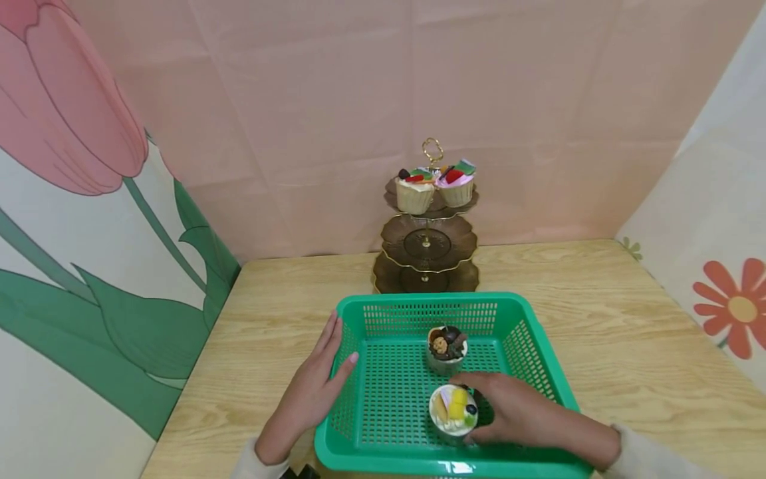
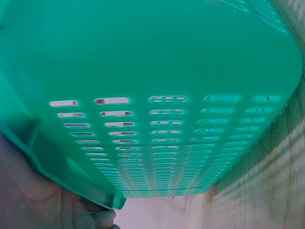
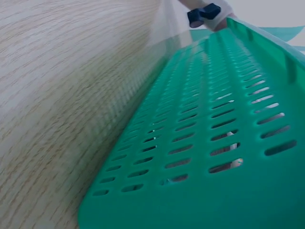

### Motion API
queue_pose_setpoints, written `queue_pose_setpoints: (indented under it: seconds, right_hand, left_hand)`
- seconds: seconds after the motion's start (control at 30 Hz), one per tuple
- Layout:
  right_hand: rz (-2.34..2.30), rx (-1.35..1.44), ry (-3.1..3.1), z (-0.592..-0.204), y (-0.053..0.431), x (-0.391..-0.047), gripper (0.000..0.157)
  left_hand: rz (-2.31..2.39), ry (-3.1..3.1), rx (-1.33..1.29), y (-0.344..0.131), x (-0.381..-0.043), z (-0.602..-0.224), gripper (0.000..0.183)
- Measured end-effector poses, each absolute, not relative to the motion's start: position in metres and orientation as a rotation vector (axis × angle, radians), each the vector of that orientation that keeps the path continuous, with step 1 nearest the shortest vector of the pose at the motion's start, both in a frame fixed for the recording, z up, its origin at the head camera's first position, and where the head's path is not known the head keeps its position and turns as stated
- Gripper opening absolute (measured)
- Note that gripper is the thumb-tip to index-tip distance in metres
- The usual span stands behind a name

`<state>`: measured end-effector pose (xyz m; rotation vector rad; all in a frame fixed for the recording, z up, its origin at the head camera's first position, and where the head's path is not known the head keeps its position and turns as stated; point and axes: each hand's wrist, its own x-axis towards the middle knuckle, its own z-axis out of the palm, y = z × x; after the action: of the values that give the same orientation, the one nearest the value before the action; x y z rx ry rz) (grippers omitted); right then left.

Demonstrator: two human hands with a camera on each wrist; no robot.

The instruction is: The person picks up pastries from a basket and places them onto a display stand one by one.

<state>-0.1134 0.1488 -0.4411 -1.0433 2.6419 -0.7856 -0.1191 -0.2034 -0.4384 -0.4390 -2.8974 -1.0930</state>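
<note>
In the head view a green plastic basket (image 1: 541, 346) stands on the table. Inside it is a cupcake with white cream and yellow fruit (image 1: 453, 409); my right hand (image 1: 509, 409) grips its side between thumb and fingers. Just behind that one sits a chocolate-topped cupcake (image 1: 447, 346), not touched by either hand. My left hand (image 1: 311, 386) rests on the basket's left rim with its fingers straight. The left wrist view shows part of this hand (image 2: 43, 195) against the rim. From the right wrist, only the basket's slotted outer wall (image 3: 200, 138) fills the view, hiding the right hand.
Behind the basket rises a brown three-tier stand (image 1: 426, 243) with gold edges. Two fruit-topped cupcakes, one with white cream (image 1: 414, 196) and one with pink cream (image 1: 457, 191), sit on its top tier. A pink cloth (image 1: 311, 133) hangs at the back of the wooden table (image 1: 628, 319).
</note>
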Motion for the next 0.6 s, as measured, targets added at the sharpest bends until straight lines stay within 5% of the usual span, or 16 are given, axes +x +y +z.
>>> queue_pose_setpoints:
  seconds: [0.6]
  right_hand:
    - [-0.947,-0.887,2.464,-0.413,0.167,-0.117,0.075]
  left_hand:
    - [-1.111,-2.905,-0.411,-0.203,-0.119,-0.438,0.078]
